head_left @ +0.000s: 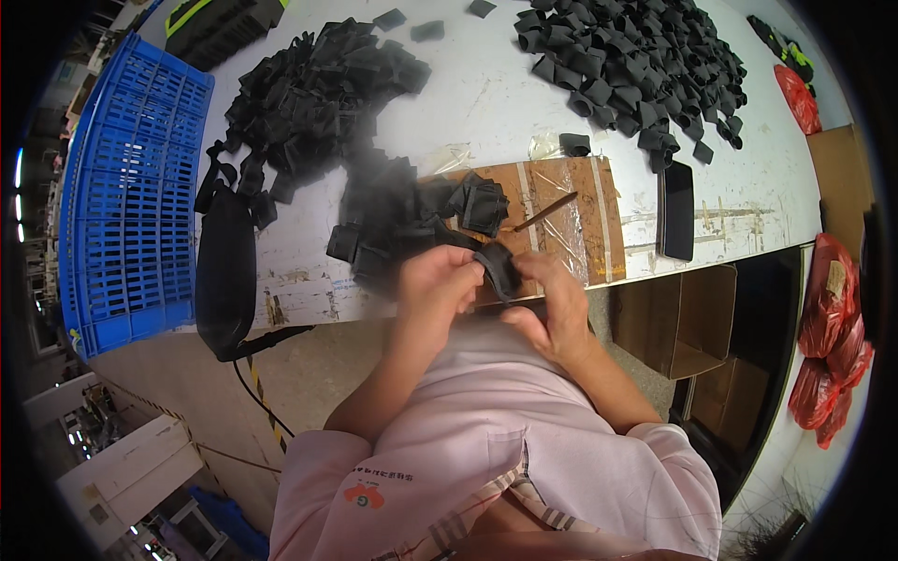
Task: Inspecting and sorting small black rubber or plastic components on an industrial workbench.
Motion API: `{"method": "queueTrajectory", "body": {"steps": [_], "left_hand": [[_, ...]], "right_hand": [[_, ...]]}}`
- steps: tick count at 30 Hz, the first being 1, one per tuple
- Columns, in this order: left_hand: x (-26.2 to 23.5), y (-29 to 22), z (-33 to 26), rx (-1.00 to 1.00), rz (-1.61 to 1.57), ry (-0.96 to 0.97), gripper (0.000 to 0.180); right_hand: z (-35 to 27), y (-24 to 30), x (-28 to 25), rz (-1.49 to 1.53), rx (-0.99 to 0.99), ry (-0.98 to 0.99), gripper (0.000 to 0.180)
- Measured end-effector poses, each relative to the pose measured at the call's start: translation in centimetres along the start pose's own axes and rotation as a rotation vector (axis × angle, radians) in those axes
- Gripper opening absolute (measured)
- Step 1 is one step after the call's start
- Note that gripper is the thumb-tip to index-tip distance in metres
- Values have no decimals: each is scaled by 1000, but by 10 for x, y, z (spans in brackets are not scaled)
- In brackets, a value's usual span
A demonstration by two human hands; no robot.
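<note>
Sitting w/ nothing seen inside, blue crate (pixel 131 196) is at left; left hand (pixel 435 285) & right hand (pixel 552 299) both pinch one black fabric piece (pixel 499 266) tight.

white worktable (pixel 524 103), blue crate (pixel 131 196) beside it, cardboard boxes (pixel 673 318) beneath.

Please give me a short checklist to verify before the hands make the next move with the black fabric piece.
1. Both hands on the piece: left hand and right hand both pinch the black fabric piece. Ok.
2. Piece is above the table edge, not over the floor: ok.
3. Thin brown stick within reach on the cardboard sheet: ok.
4. Supply nearby: small stack of black pieces beside the left hand. Ok.
5. Piece folded correctly: cannot tell, fingers cover it.
6. Dark phone apart from the hands: ok.
</note>
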State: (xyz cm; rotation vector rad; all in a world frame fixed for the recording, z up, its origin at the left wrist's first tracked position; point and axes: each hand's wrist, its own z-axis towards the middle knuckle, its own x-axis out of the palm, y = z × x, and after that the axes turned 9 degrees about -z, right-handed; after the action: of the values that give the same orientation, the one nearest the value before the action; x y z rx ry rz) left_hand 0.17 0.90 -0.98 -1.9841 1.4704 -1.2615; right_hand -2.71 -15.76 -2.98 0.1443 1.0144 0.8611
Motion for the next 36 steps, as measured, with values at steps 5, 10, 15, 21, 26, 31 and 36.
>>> {"method": "queueTrajectory", "body": {"steps": [5, 10, 15, 21, 26, 31, 36], "left_hand": [[11, 9, -10, 372, 363, 45, 8], [19, 20, -1, 862, 758, -63, 4], [21, 30, 9, 758, 258, -145, 12], [19, -14, 2, -82, -641, 427, 19], [37, -1, 1, 557, 144, 60, 21], [54, -17, 1, 866, 231, 58, 23], [56, -66, 8, -26, -790, 824, 26]], "right_hand": [[17, 14, -1, 134, 280, -65, 26], [25, 14, 5, -130, 151, -29, 24], [24, 7, 18, -270, 145, -21, 24], [37, 9, -8, 705, 802, -91, 6], [26, 1, -7, 1817, 1029, 67, 4], [47, 3, -37, 1406, 878, 147, 15], [92, 6, -67, 1099, 689, 102, 21]]}}
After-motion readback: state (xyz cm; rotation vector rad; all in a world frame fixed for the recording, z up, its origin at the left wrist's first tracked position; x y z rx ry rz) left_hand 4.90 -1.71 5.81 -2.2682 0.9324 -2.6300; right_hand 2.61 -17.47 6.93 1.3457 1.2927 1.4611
